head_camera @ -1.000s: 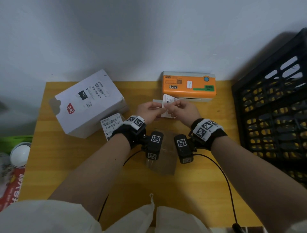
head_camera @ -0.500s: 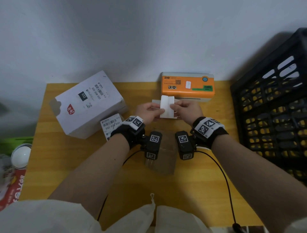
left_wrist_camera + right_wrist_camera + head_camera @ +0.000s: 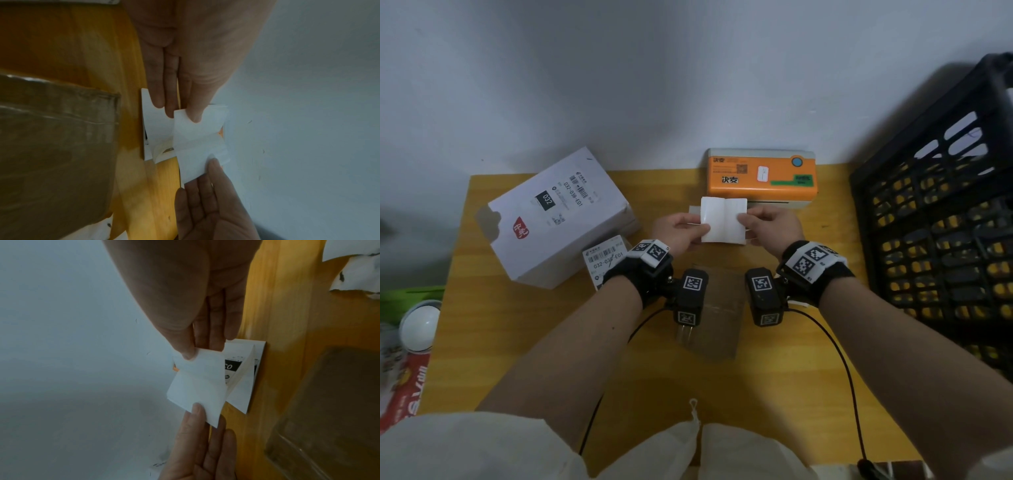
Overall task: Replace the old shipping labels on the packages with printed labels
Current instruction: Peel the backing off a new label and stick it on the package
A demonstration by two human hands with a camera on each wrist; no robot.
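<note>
Both hands hold one white label sheet (image 3: 723, 221) stretched between them, blank side up with a crease down its middle, just in front of the orange label printer (image 3: 761, 176). My left hand (image 3: 697, 230) pinches its left edge with the thumb on top (image 3: 192, 116). My right hand (image 3: 744, 221) pinches the right edge (image 3: 188, 353). Under the sheet, a printed label with a lifted backing (image 3: 242, 374) lies on the table. A brown taped package (image 3: 717, 308) sits below my wrists. A white box (image 3: 558, 216) with a printed label stands at the left.
A loose barcode label (image 3: 604, 257) lies by the white box's near corner. A black plastic crate (image 3: 935, 222) fills the right side. The yellow table (image 3: 517, 342) ends at the wall behind the printer. A can and bags (image 3: 417, 329) sit off the left edge.
The label showed print and was curled between the fingers; it now faces blank side up and is spread wide. Both hands have moved a little apart.
</note>
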